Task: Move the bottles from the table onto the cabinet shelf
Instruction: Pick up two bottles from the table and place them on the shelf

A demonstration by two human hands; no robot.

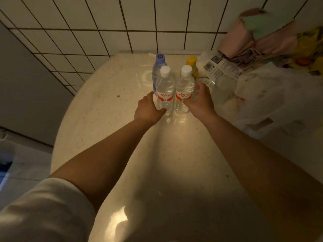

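Note:
Two clear water bottles with white caps and red labels stand side by side on the round beige table (108, 123). My left hand (148, 110) grips the left white-capped bottle (165, 88) low on its body. The right white-capped bottle (185, 86) is held the same way by my right hand (201, 102). Behind them stand a blue-capped bottle (158, 67) and a yellow-capped bottle (192, 64). No cabinet shelf is in view.
A clear plastic package with a barcode label (220, 69) and white plastic bags (265, 98) crowd the table's right side. Pink and green cloths (258, 35) hang at the upper right. The tiled wall (139, 23) stands right behind the table.

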